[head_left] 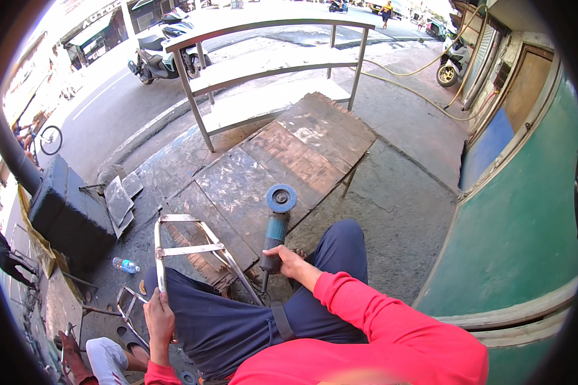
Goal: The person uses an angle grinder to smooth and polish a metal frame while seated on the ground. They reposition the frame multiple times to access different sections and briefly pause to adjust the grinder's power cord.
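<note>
Head view | right hand (289, 262): grip wrapped round angle grinder (275, 230), long axis pointing away from body, blue disc (281, 198) foremost | left hand (159, 317): grip clamped on metal frame (190, 249), left of grinder, apart from disc

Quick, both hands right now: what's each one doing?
Left hand: closed, holding the ladder-like metal frame.
Right hand: closed, holding the angle grinder.
</note>
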Tool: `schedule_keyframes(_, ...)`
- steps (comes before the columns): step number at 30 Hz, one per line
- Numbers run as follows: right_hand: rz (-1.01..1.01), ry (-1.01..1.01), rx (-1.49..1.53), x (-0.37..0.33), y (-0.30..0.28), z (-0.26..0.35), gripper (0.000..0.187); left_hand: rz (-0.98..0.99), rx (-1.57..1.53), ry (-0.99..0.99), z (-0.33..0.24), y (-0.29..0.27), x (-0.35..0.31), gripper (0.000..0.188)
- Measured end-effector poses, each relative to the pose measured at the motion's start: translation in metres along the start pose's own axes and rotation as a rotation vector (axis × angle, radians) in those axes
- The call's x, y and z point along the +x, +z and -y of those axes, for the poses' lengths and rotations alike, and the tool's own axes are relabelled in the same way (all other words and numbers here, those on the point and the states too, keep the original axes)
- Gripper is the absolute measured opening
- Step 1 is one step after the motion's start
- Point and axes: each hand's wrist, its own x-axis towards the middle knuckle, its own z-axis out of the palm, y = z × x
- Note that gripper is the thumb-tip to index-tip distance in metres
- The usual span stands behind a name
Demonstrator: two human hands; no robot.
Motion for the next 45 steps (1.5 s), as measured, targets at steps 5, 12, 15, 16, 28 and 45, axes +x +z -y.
schedule_keyframes(5,0.013,-0.01,0.063,0.001,0.003,0.002,0.03,-0.003,0.036,-0.068,-0.011,-0.006,-0.008,0.032)
schedule_keyframes(12,-0.112,-0.125,0.012,-0.014,0.021,0.008,0.036,0.103,0.297,-0.144,-0.024,-0.017,0.016,0.032)
schedule_keyframes(15,-0.121,-0.122,0.025,-0.018,0.022,0.013,0.036,0.21,0.368,-0.162,-0.028,-0.014,0.028,0.037)
schedule_keyframes(16,-0.124,-0.114,0.027,-0.019,0.021,0.014,0.036,0.209,0.372,-0.168,-0.029,-0.014,0.03,0.038)
schedule_keyframes(28,-0.088,-0.008,-0.061,-0.02,0.02,0.019,0.034,-0.016,0.399,-0.161,-0.04,-0.01,0.044,0.04)
schedule_keyframes(45,-0.173,-0.246,-0.1,-0.03,0.027,0.031,0.041,0.434,-0.252,0.024,-0.163,0.202,0.037,0.08)
